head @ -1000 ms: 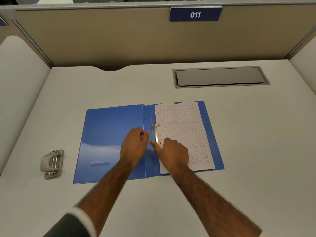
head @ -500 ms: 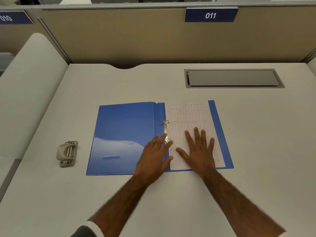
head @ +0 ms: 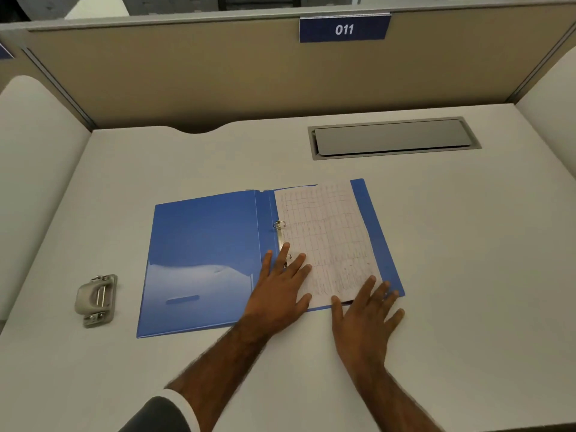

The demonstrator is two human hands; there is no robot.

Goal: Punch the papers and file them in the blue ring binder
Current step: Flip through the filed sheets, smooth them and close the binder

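Beneath left hand, lower ring partly hidden

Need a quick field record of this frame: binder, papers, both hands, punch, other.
binder: blue ring binder open flat on desk
papers: gridded sheets on right half, left edge at rings
left hand: flat, fingers spread over lower ring and sheet
right hand: flat at binder's near right corner, fingertips on the sheets and cover
hole punch: left of binder, untouched
other: cable hatch shut, far right
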